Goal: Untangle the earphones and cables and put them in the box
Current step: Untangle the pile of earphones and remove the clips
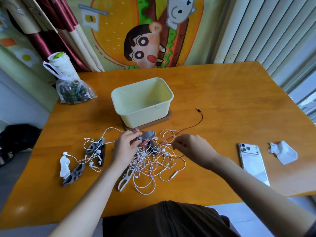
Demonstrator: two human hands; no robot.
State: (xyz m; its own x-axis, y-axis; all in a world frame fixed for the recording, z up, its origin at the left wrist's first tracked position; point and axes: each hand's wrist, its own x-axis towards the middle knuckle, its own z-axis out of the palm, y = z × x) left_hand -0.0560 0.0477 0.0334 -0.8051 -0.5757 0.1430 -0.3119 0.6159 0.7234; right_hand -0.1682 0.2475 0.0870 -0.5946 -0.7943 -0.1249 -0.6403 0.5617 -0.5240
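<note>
1. The orange wooden tabletop point(222, 100) carries everything.
2. A pale yellow rectangular plastic box point(142, 117) stands open near the middle of the tabletop, on a brown flat base point(168, 117); nothing shows inside it.
3. A tangle of white and pink earphone cables point(153, 161) lies on the tabletop just in front of the box, between the two forearms, and spreads leftward.
4. The left hand point(125, 147) curls round a grey flat winder piece point(147, 135) and a pink cable bundle at the tangle's far edge.
5. The right hand point(193, 147) pinches a thin strand at the tangle's right side, fingertips point(173, 144) together.
6. A clear knotted plastic bag point(73, 91) sits at the far left edge.
7. A white smartphone point(253, 161) lies camera-side up, right of the tangle.
8. A crumpled white tissue point(283, 153) lies just beyond the phone.
9. Grey fish-shaped cable winders point(74, 174) and a white one point(64, 166) lie left of the tangle.
10. A dark red thin cable point(196, 124) runs from the tangle to a plug right of the box.
</note>
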